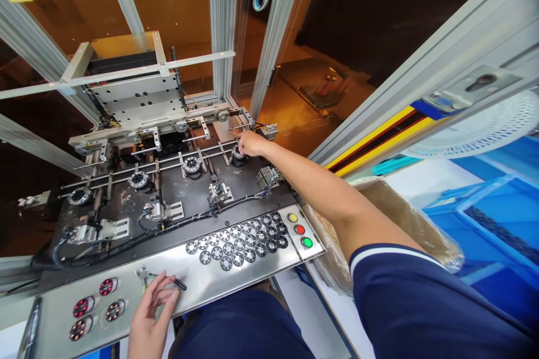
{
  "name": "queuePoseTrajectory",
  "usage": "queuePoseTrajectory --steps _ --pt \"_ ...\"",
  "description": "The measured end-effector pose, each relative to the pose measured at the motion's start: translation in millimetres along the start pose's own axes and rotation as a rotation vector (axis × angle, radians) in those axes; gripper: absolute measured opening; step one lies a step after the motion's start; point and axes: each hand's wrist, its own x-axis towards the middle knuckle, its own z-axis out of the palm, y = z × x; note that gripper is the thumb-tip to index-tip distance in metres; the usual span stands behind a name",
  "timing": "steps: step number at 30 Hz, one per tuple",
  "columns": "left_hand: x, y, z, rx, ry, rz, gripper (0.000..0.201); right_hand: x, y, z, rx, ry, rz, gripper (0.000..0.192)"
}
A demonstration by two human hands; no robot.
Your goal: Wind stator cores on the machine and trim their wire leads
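My right hand (250, 144) reaches far forward to the rightmost round holder (239, 156) on the machine's dark plate. Its fingers are pinched together at the holder's top; what they grip is hidden. My left hand (155, 309) is at the near edge of the steel shelf, fingers loosely curled, with a gap between them and the thumb. Just beyond those fingers lie cutting pliers (143, 274) with dark-tipped handles, partly covered by the hand. Left of it sit several wound motor cores (83, 307), red and copper-coloured. Several bare slotted cores (228, 248) stand in rows to the right.
More round holders (192, 166) line the plate, with small metal clamp units (220, 193) before them. Yellow, red and green buttons (307, 242) sit at the shelf's right end. A plastic-lined box (391, 207), blue crates (501, 207) and a white fan (484, 123) stand at right.
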Motion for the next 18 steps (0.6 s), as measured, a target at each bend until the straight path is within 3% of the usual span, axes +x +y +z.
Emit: queuePoseTrajectory --steps 8,13,18 --pt "-7.0 -2.0 -11.4 -0.033 0.054 -0.049 0.067 -43.3 -12.8 20.5 -0.132 -0.081 0.005 0.047" --pt "-10.1 -10.6 -14.2 -0.049 0.067 -0.070 0.067 -44.9 -11.8 25.8 -0.173 -0.107 -0.004 0.048" --pt "-10.1 -16.0 -6.7 -0.028 0.061 -0.028 0.064 -45.9 -26.4 26.3 -0.229 -0.038 -0.002 0.041"
